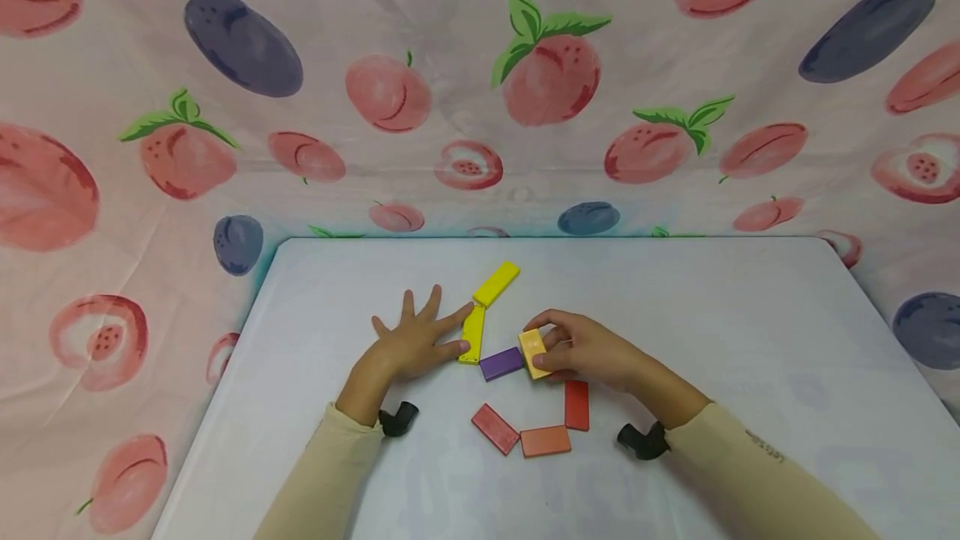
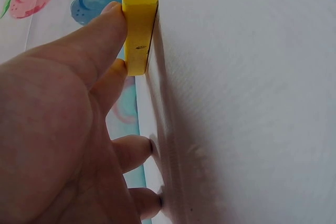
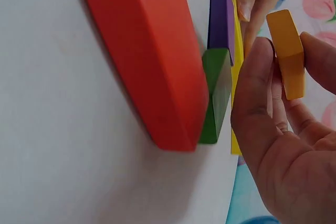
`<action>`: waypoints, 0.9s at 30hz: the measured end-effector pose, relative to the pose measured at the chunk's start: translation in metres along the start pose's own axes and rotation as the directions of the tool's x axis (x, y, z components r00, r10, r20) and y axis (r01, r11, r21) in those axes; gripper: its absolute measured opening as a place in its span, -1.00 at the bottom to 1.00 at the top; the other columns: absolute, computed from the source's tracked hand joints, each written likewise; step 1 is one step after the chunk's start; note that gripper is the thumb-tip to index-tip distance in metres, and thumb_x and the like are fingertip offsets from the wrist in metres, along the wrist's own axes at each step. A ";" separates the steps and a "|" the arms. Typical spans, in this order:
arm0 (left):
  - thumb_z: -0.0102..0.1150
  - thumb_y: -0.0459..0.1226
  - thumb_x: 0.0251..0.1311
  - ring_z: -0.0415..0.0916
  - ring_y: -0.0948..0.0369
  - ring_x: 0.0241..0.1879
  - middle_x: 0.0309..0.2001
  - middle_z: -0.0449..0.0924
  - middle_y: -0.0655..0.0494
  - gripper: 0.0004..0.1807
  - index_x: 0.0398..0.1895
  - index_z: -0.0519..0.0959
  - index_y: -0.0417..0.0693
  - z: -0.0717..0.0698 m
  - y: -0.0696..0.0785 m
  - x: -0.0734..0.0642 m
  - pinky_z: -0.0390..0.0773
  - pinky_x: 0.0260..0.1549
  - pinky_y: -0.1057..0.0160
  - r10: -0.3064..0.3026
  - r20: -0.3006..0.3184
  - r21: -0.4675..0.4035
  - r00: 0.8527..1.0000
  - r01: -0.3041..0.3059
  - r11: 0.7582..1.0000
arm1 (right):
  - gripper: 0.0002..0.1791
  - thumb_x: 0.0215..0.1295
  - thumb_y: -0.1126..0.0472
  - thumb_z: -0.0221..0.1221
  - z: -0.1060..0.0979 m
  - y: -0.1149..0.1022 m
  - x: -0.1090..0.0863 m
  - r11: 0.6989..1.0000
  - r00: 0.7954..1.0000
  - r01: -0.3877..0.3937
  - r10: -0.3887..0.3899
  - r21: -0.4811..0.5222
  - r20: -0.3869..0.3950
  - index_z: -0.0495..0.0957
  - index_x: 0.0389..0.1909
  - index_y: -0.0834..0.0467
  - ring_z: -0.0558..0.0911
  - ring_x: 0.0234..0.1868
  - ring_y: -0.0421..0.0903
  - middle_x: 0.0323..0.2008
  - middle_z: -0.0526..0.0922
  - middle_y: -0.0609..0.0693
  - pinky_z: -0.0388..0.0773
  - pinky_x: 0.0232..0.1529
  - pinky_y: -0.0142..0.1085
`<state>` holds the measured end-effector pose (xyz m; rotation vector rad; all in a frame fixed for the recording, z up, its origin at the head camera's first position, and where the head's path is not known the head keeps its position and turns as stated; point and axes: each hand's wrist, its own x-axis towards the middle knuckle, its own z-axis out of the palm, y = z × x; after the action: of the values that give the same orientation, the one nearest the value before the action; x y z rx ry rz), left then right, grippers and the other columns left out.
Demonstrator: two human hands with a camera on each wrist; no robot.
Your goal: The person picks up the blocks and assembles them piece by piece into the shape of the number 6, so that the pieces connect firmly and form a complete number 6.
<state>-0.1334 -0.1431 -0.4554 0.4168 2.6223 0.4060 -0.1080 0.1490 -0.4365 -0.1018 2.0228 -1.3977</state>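
Note:
With thumb and fingers, my right hand (image 1: 592, 348) pinches a yellow-orange block (image 1: 531, 348); in the right wrist view this block (image 3: 287, 56) is held up off the table. My left hand (image 1: 412, 342) has its fingers spread on the table, thumb and index fingertips touching the side of a yellow block (image 1: 472, 333). Another yellow block (image 1: 497, 283) adjoins its far end at an angle. A purple block (image 1: 501, 364) lies near its other end. Green (image 3: 214, 98) shows beside the purple in the right wrist view; in the head view the right hand hides it.
Toward the front, a red block (image 1: 577, 405), an orange block (image 1: 546, 442) and a reddish block (image 1: 495, 429) continue the curved line. They lie on a white table (image 1: 420, 490). Behind it hangs a fruit-print cloth (image 1: 465, 48). Each wrist carries a black camera piece (image 1: 399, 419).

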 end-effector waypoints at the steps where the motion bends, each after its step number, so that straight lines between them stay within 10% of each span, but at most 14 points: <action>1: 0.02 0.29 0.37 -0.52 -0.35 0.60 0.69 -0.31 -0.02 -0.28 0.56 0.07 0.69 0.000 0.000 0.000 -0.38 0.19 -0.75 -0.001 0.001 -0.002 1.000 0.001 1.000 | -0.50 0.32 0.22 0.35 0.002 0.000 0.000 1.000 1.000 0.007 -0.007 -0.008 0.001 0.47 0.26 0.08 0.68 -0.19 -0.01 -0.13 0.62 0.15 0.75 -0.10 -0.18; 12: 0.04 0.29 0.35 -0.51 -0.36 0.60 0.69 -0.29 -0.04 -0.27 0.56 0.09 0.67 -0.001 0.002 -0.001 -0.37 0.19 -0.75 -0.008 -0.001 -0.003 1.000 0.008 1.000 | -0.54 0.32 0.17 0.35 0.018 -0.002 0.004 0.995 0.999 0.009 -0.013 -0.103 -0.038 0.56 0.23 -0.07 0.67 -0.21 -0.05 -0.12 0.65 0.03 0.69 -0.13 -0.25; 27: 0.02 0.32 0.34 -0.49 -0.36 0.60 0.69 -0.29 -0.02 -0.26 0.55 0.07 0.72 0.003 -0.003 0.004 -0.36 0.18 -0.76 -0.007 -0.006 0.011 1.000 0.007 1.000 | -0.53 0.27 0.23 0.39 0.036 -0.007 0.004 0.998 0.998 0.057 -0.057 0.006 0.026 0.51 0.17 0.13 0.74 -0.24 -0.03 -0.13 0.71 0.07 0.76 -0.14 -0.16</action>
<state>-0.1361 -0.1441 -0.4606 0.4105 2.6320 0.3910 -0.0935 0.1157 -0.4395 -0.1757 2.0087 -1.4291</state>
